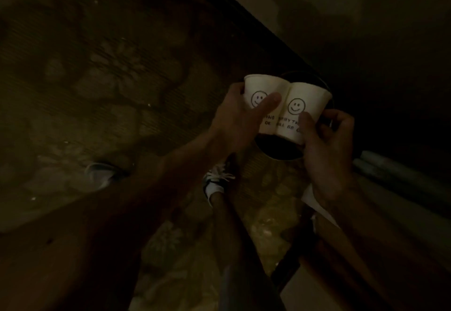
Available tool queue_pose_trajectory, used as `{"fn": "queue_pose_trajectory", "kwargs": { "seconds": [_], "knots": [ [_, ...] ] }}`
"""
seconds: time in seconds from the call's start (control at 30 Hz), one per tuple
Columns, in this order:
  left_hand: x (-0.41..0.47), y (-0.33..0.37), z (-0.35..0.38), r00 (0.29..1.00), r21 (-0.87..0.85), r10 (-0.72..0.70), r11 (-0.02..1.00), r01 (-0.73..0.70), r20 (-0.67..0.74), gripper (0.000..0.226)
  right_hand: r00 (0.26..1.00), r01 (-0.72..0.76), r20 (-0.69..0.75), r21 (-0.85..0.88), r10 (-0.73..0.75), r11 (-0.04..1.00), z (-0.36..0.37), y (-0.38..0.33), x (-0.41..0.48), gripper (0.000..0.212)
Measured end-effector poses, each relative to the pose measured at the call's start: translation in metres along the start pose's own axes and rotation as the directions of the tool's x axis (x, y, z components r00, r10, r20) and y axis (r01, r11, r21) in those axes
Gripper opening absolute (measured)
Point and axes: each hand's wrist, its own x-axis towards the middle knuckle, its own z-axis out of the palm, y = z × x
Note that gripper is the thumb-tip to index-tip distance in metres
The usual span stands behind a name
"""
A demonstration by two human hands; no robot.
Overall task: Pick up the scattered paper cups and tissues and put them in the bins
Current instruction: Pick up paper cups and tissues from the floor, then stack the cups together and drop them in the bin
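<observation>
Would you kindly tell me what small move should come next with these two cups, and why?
Probably release both: the left hand grips the left smiley paper cup, the right hand the right smiley paper cup, and both hang over the open dark bin, so they should fall in.

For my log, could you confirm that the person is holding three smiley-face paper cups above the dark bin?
Not three: the head view shows two smiley-face cups above the dark bin, the left cup in the left hand, the right cup in the right hand.
</observation>
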Motion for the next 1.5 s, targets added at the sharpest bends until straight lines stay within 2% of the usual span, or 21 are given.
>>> {"fn": "queue_pose_trajectory", "kwargs": {
  "seconds": [0.1,0.2,0.33,0.43,0.5,0.57,0.63,0.7,0.73,0.77,0.87,0.93,1.0,1.1,1.2,1.3,1.4,1.5],
  "knots": [
    [0.039,-0.014,0.04,1.0,0.194,-0.011,0.981,0.009,0.008,0.071,0.998,-0.049,-0.043,-0.041,0.047,0.998,-0.021,0.027,0.037,0.029],
    [0.066,-0.034,0.063,0.999,0.405,-0.035,0.914,0.026,0.014,0.077,0.991,-0.131,-0.009,-0.06,0.131,0.99,-0.029,0.051,0.062,0.033],
    [0.082,-0.057,0.077,0.997,0.592,-0.04,0.806,-0.01,0.07,0.067,0.96,-0.259,0.073,-0.126,0.269,0.958,-0.029,0.074,0.083,0.038],
    [0.083,-0.06,0.078,0.989,0.637,-0.078,0.771,-0.021,0.128,0.075,0.931,-0.315,0.125,-0.205,0.344,0.927,-0.027,0.08,0.091,0.017],
    [0.08,-0.053,0.075,0.983,0.608,-0.052,0.791,-0.067,0.177,0.072,0.935,-0.296,0.124,-0.24,0.331,0.925,-0.024,0.079,0.09,0.005],
    [0.074,-0.041,0.067,0.97,0.569,0.0,0.81,-0.142,0.243,0.063,0.952,-0.259,0.093,-0.261,0.291,0.93,-0.02,0.074,0.082,0.012],
    [0.066,-0.027,0.052,0.959,0.608,0.056,0.763,-0.22,0.277,0.047,0.969,-0.197,0.088,-0.284,0.23,0.938,-0.016,0.063,0.069,0.017],
    [0.052,-0.01,0.031,0.96,0.659,0.107,0.706,-0.258,0.261,0.027,0.977,-0.082,0.157,-0.342,0.143,0.936,-0.011,0.047,0.051,0.021],
    [0.043,0.0,0.018,0.958,0.687,0.132,0.672,-0.276,0.255,0.024,0.975,-0.013,0.202,-0.363,0.092,0.932,-0.006,0.037,0.039,0.02],
    [0.032,0.01,0.001,0.952,0.73,0.167,0.612,-0.304,0.257,0.024,0.97,0.058,0.242,-0.383,0.04,0.922,0.001,0.026,0.025,0.018],
    [-0.014,0.05,-0.066,0.893,0.845,0.298,0.321,-0.427,0.337,0.027,0.932,0.263,0.346,-0.434,-0.11,0.862,0.037,-0.014,-0.03,0.018],
    [-0.055,0.08,-0.124,0.863,0.883,0.347,0.163,-0.44,0.366,0.036,0.879,0.389,0.438,-0.434,-0.187,0.813,0.07,-0.043,-0.073,0.02],
    [-0.098,0.107,-0.184,0.864,0.906,0.32,0.042,-0.422,0.388,0.038,0.808,0.505,0.535,-0.417,-0.245,0.756,0.109,-0.068,-0.119,0.022],
    [-0.168,0.135,-0.272,0.89,0.923,0.249,-0.066,-0.378,0.382,0.028,0.685,0.675,0.641,-0.376,-0.348,0.635,0.17,-0.099,-0.184,0.021],
    [-0.238,0.142,-0.351,0.891,0.95,0.329,-0.14,-0.28,0.312,0.032,0.524,0.817,0.725,-0.279,-0.447,0.505,0.234,-0.126,-0.241,0.03],
    [-0.293,0.139,-0.418,0.894,0.982,0.407,-0.109,-0.157,0.188,0.033,0.404,0.873,0.801,-0.194,-0.441,0.447,0.294,-0.151,-0.286,0.044],
    [-0.32,0.126,-0.477,0.884,0.995,0.467,0.094,-0.022,-0.025,0.027,0.285,0.923,0.862,-0.128,-0.418,0.364,0.345,-0.169,-0.315,0.051],
    [-0.328,0.103,-0.524,0.824,0.931,0.502,0.355,0.08,-0.262,0.025,0.193,0.951,0.912,-0.083,-0.362,0.298,0.39,-0.183,-0.33,0.05]
  ]
}}
